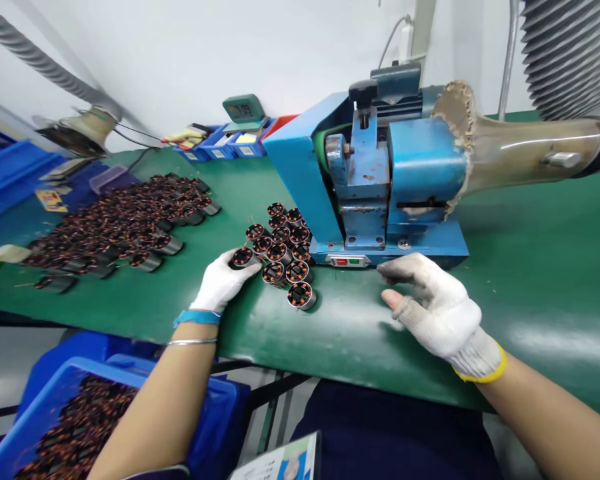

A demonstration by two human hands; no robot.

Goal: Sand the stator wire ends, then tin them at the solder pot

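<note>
Clasping one copper-wound core (243, 257) in your left hand (221, 283), you hold your right hand (434, 308) half-open near the machine (423, 160).

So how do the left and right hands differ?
The left hand grips a stator; the right hand holds nothing. The left hand has a blue wristband; the right hand, a yellow hem. The right hand's thumb tip is bare, unlike the left hand's. Both wear white gloves.

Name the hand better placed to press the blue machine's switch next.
Probably the right hand: it appears empty, its fingertips near the switch. The left hand holds a wound core, farther off, beyond the other cores.
</note>
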